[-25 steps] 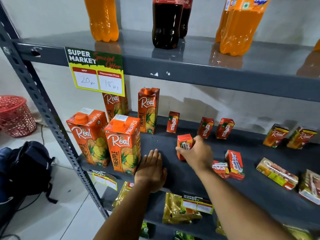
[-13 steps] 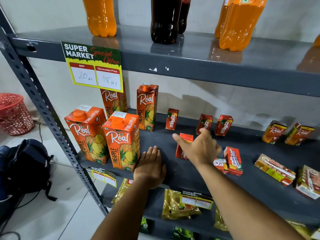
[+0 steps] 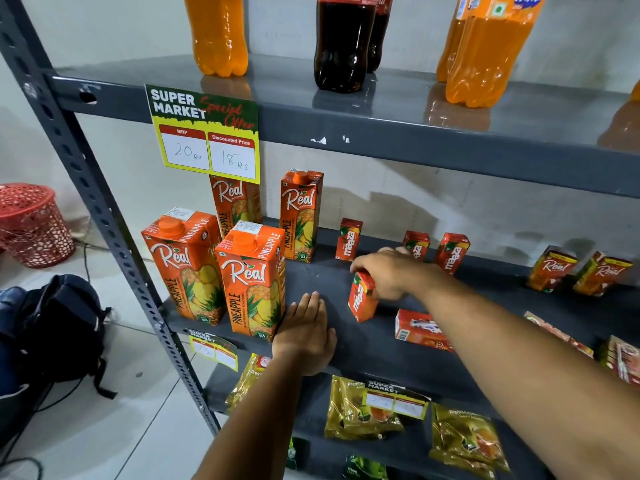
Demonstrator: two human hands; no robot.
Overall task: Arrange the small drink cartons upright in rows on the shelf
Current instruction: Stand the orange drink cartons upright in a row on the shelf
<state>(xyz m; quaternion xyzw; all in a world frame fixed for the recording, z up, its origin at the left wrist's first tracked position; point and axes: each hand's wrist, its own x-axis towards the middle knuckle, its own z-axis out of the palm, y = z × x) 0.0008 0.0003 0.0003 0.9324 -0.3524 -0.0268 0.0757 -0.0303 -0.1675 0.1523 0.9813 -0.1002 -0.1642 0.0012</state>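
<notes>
Red small carton (image 3: pixel 362 299) stands a bit tilted near the middle of the shelf (image 3: pixel 322 271), with the right hand (image 3: pixel 391 275) closed around its top. Left hand (image 3: pixel 306 332) lies flat and open at the front edge.

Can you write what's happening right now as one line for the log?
right hand : gripping small carton, upright | left hand : flat on shelf | lying carton : not yet stood
</notes>
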